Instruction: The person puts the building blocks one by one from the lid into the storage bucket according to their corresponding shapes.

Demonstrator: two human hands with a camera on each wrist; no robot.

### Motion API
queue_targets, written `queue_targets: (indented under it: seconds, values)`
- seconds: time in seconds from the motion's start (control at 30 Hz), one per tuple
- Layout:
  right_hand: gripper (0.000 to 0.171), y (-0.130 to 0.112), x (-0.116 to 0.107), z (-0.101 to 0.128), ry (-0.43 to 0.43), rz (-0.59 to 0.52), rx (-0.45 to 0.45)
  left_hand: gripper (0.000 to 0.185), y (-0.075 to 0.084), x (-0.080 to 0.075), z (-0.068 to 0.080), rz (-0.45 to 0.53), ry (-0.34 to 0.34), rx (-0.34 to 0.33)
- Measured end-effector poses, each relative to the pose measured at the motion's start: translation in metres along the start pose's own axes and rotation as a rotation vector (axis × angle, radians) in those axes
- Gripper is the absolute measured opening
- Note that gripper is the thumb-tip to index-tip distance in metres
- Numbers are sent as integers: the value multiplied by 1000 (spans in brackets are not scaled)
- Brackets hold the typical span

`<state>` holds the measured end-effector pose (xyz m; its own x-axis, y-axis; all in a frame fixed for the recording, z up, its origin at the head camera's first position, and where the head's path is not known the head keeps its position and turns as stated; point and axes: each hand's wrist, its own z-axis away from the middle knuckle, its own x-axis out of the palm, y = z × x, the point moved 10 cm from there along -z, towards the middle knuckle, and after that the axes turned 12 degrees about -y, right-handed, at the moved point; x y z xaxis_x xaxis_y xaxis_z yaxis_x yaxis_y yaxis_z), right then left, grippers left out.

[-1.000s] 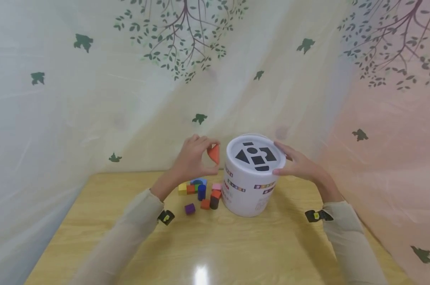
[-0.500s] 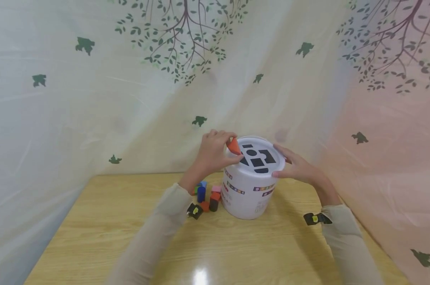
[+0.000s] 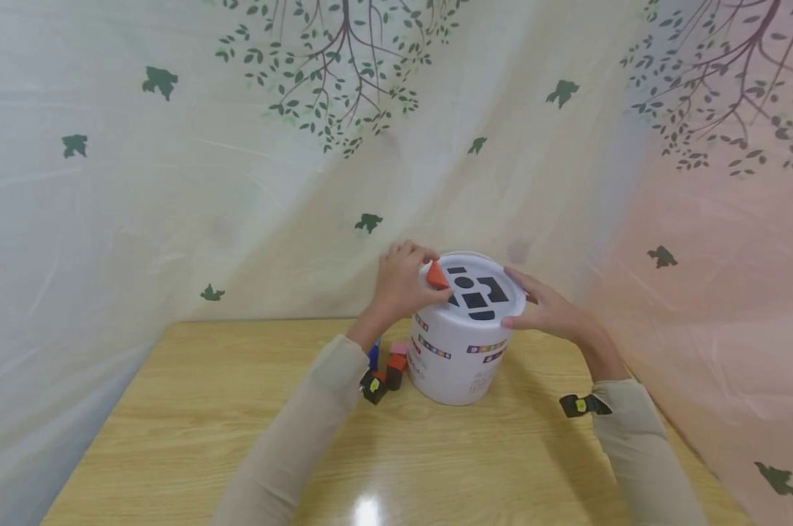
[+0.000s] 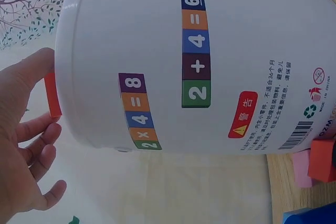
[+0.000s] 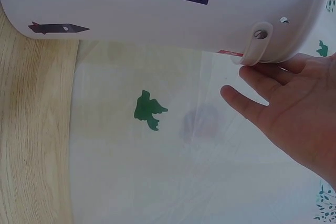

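My left hand (image 3: 403, 281) pinches a red triangular block (image 3: 437, 275) between thumb and fingertips, at the left side of the lid. The block overlaps the dark triangular hole in the head view; in the left wrist view its edge is right at the rim. Beneath is a white bucket (image 3: 452, 358), upright, its lid (image 3: 513, 296) cut with several shaped holes: a circle, a square, an arch and others. From the right, my right hand (image 3: 546, 307) rests on the rim with thumb in front and fingers behind, extended in the right wrist view (image 5: 294, 98).
Left of the bucket stand a pink block (image 3: 399, 348), a red block (image 3: 397, 361) and a blue block (image 3: 374, 354), partly behind the left wrist. A dark cylinder (image 3: 393, 378) is beside them. A printed curtain (image 3: 272, 219) hangs behind the wooden table (image 3: 199, 409).
My left hand has moved right with the red triangular block, from beside the bucket to over its lid. The right hand has stayed at the rim.
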<state>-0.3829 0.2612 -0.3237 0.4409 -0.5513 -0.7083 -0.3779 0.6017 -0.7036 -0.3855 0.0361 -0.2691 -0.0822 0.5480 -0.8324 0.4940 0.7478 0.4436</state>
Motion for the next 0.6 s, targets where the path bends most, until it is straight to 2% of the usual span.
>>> queue_targets:
  seconds: [0.23, 0.6]
  values:
    - [102, 1, 0, -1, 8, 0, 12, 60, -6, 12, -5, 28, -78, -69]
    - [102, 0, 1, -1, 2, -12, 21, 60, -5, 19, -8, 45, -147, -84]
